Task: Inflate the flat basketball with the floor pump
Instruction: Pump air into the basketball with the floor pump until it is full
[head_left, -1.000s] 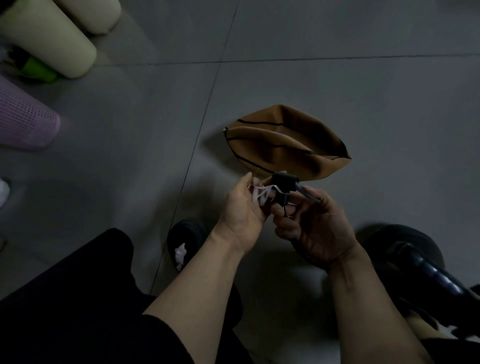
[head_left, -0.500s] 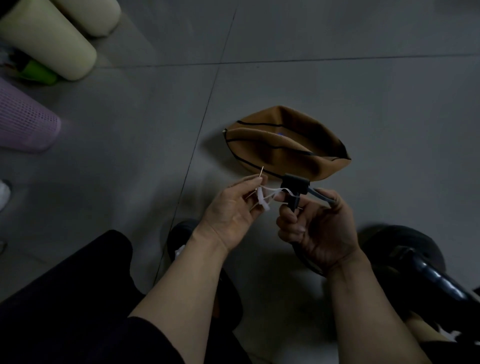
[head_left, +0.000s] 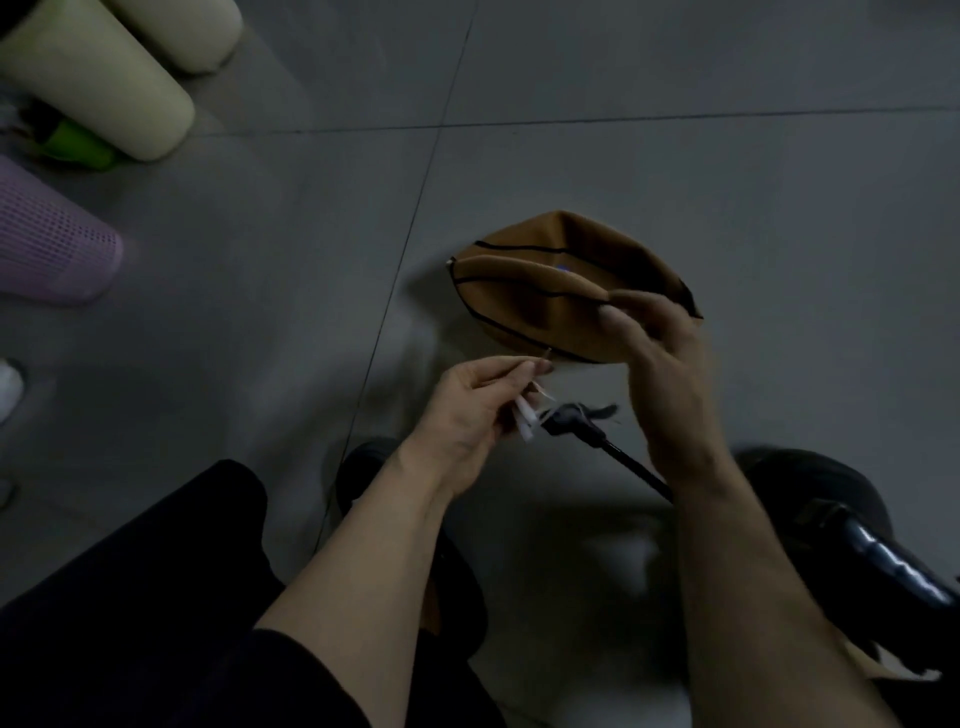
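Nearest, the pump hose head (head_left: 569, 418) hangs unheld. The left hand (head_left: 467, 410) pinches the inflation needle (head_left: 546, 355) and white adapters; the right hand (head_left: 660, 364), fingers loosely spread, holds nothing. Beyond, the flat basketball (head_left: 540, 291) lies on the tiled floor (head_left: 675, 130). Needle fitting and pumping remain.

Left hand (head_left: 470, 410) pinches needle fittings (head_left: 524, 422); right hand (head_left: 662, 364) reaches over flat basketball (head_left: 540, 301).

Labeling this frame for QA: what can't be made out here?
- Head view, right hand: motion-blurred over the basketball; contact unclear.
- Ball valve: not visible.
- Pump nozzle: blurred, and what carries it is unclear.
- Left hand: pinches a needle, too thin to read; white bits unidentifiable.
- Floor pump: cut by the right edge.
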